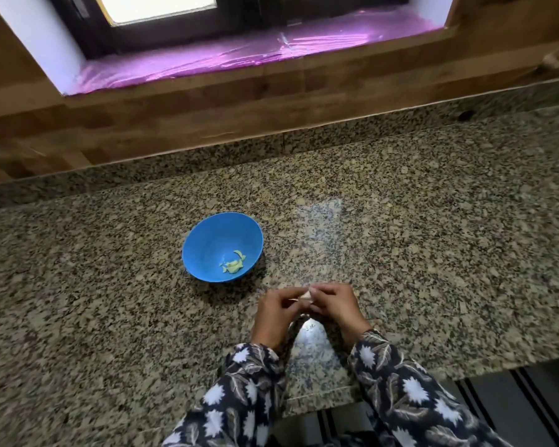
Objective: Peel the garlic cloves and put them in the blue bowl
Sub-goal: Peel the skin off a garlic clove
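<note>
A blue bowl stands on the granite counter, left of centre. A few pale garlic pieces lie at its bottom. Just in front of it and to the right, my left hand and my right hand meet above the counter. Both pinch a small whitish garlic clove between their fingertips. Most of the clove is hidden by my fingers. A small shiny thing shows under my hands, and I cannot tell what it is.
A wooden backsplash runs behind the counter, with a window sill covered in pink foil above it. The counter's front edge lies close below my wrists, and a dark striped floor mat shows at the lower right.
</note>
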`<act>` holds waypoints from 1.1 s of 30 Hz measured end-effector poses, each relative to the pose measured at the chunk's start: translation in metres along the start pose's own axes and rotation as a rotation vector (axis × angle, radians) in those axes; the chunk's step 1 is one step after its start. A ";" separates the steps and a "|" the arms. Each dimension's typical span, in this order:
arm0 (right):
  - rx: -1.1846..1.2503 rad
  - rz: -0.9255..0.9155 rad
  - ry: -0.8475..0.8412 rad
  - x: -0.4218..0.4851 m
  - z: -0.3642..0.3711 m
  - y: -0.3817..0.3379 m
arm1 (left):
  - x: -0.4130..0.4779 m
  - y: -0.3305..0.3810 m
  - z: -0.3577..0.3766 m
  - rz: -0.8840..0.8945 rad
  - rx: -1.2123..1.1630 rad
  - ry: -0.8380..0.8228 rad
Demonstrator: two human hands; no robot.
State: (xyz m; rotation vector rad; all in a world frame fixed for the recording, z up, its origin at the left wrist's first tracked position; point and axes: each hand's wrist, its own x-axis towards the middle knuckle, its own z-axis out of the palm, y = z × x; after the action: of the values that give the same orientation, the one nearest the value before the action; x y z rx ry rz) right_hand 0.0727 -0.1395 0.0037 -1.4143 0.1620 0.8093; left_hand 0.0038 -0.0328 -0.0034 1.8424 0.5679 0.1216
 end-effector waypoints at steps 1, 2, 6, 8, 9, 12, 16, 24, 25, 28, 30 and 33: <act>-0.004 0.017 -0.009 -0.001 0.003 0.001 | -0.002 -0.002 -0.001 -0.008 -0.055 0.023; 0.000 0.028 -0.023 -0.002 0.006 0.002 | -0.003 -0.003 -0.003 -0.027 -0.135 0.052; 0.021 -0.033 -0.103 -0.011 0.010 0.000 | -0.009 -0.006 -0.009 -0.237 -0.667 0.113; 0.031 -0.064 -0.142 -0.017 0.012 0.000 | -0.013 -0.008 -0.012 -0.329 -0.911 0.079; 0.056 -0.066 -0.154 -0.020 0.014 0.001 | -0.015 -0.009 -0.013 -0.350 -0.984 0.062; 0.158 -0.079 -0.146 -0.027 0.018 0.006 | -0.019 -0.006 -0.010 -0.331 -0.919 0.071; 0.234 -0.065 -0.044 -0.029 0.018 0.011 | -0.022 -0.004 -0.014 -0.032 -0.338 0.147; 0.276 -0.037 0.006 -0.031 0.018 0.014 | -0.023 -0.007 -0.021 0.290 0.182 0.187; 0.293 -0.028 0.004 -0.030 0.018 0.014 | -0.023 -0.008 -0.021 0.313 0.216 0.211; 0.349 -0.006 -0.002 -0.031 0.021 0.014 | -0.022 -0.010 -0.019 0.309 0.203 0.269; 0.367 -0.015 -0.002 -0.029 0.023 0.013 | -0.016 -0.011 -0.018 0.118 -0.037 0.281; 0.030 -0.184 0.094 -0.024 0.016 0.011 | -0.008 -0.018 -0.022 -0.209 -0.408 0.254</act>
State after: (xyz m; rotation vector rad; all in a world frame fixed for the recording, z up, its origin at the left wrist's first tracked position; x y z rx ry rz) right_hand 0.0432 -0.1352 0.0106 -1.4167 0.1136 0.5870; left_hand -0.0164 -0.0128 -0.0104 1.3719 0.8420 0.3107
